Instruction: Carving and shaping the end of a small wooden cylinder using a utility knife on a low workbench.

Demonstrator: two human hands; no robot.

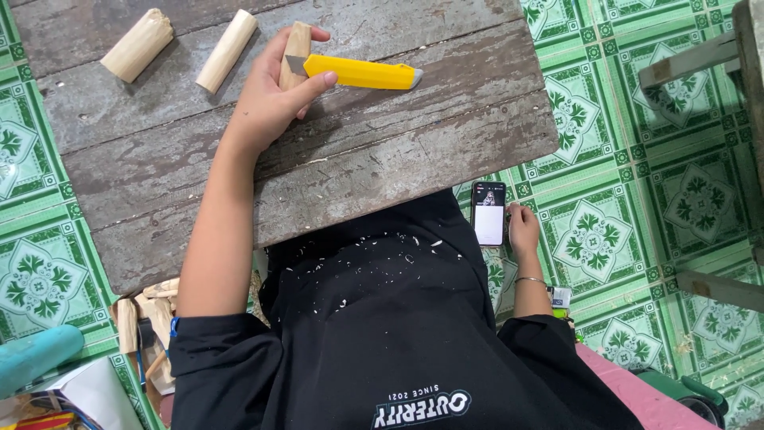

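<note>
Left hand [274, 99] is gripping a wood piece [296, 49] and yellow utility knife [362, 73] against the board [318, 167], steadying both. Right hand [523, 227], fingers loose, is touching a phone [488, 213].

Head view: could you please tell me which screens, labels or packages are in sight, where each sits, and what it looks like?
Phone: on the green patterned floor tiles beside the wooden board, touched by the right hand; upright dark rectangle, lit screen mostly white with a dark strip on top.
Small package: by the right wrist, white and green, mostly hidden.

Black short-sleeved shirt, white print, pale shavings flecked across front; thin bracelet [529, 279] on right wrist.
</note>
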